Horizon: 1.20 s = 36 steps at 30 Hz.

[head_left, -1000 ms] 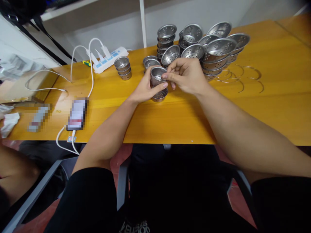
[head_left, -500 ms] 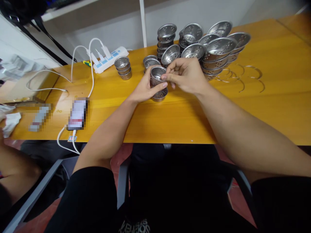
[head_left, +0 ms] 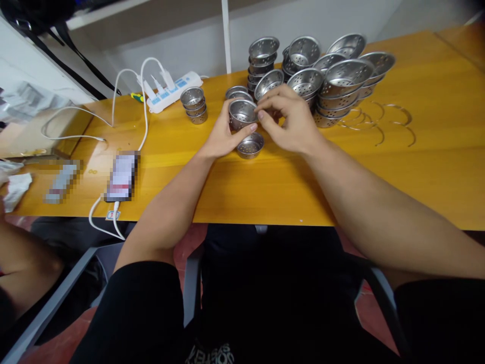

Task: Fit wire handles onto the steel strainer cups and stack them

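My left hand (head_left: 223, 139) grips a small perforated steel cup (head_left: 241, 112) and holds it just above the yellow table (head_left: 265, 177). My right hand (head_left: 291, 124) has its fingers pinched at the cup's right rim; I cannot make out whether anything is between them. A second, shallower perforated cup (head_left: 249, 145) lies on the table right below the held one.
Stacks of perforated steel bowls (head_left: 333, 81) crowd the table's back. A short stack of cups (head_left: 194, 104) stands further left, beside a white power strip (head_left: 172, 90) with cables. Thin wire rings (head_left: 382, 124) lie at right. A phone (head_left: 122, 177) is at left. Another person's arm (head_left: 22, 263) is at far left.
The held cup has risen slightly off the lower cup and shifted left. My right hand has turned, its fingers now at the cup's right rim.
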{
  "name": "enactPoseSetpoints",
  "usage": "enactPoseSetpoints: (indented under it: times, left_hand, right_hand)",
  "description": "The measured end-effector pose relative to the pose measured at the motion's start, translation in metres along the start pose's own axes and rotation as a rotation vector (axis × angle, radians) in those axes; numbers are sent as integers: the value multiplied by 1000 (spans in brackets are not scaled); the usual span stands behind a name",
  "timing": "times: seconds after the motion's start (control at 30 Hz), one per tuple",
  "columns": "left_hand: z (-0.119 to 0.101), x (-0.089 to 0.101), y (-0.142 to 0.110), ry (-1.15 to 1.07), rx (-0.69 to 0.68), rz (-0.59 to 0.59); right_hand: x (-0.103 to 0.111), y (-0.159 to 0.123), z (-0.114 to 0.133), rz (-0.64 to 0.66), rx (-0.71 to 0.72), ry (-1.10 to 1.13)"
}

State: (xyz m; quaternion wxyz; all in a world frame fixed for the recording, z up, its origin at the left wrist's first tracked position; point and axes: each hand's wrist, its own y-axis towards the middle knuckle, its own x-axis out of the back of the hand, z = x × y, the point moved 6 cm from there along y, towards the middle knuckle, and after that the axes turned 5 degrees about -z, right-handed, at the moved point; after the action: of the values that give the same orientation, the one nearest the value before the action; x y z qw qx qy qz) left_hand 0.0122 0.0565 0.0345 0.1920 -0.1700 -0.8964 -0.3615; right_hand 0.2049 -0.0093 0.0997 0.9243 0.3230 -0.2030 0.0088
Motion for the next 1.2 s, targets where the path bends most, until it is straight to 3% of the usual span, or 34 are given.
enactPoseSetpoints:
  times: [0.3, 0.53, 0.67, 0.8, 0.9, 1.03, 1.2]
  left_hand:
    - [-6, -1, 0, -17, 18, -34]
    - [-9, 0, 1, 42, -27, -15]
    - [-14, 0, 0, 61, 25, -36]
    - [-23, 2, -3, 35, 85, -40]
    - [-31, 8, -7, 21, 131, 18]
    - [-45, 11, -15, 61, 170, 215]
    - [-55, 11, -16, 109, 214, 322]
  right_hand:
    - [-8, -4, 2, 125, 46, 5]
    - [-13, -6, 0, 124, 30, -46]
    - [-10, -8, 2, 157, 98, -126]
    - [-2, -7, -3, 163, 57, -226]
    - [9, -4, -1, 107, 104, -246]
    - [23, -1, 0, 52, 87, -281]
    - [32, 1, -2, 90, 30, -372]
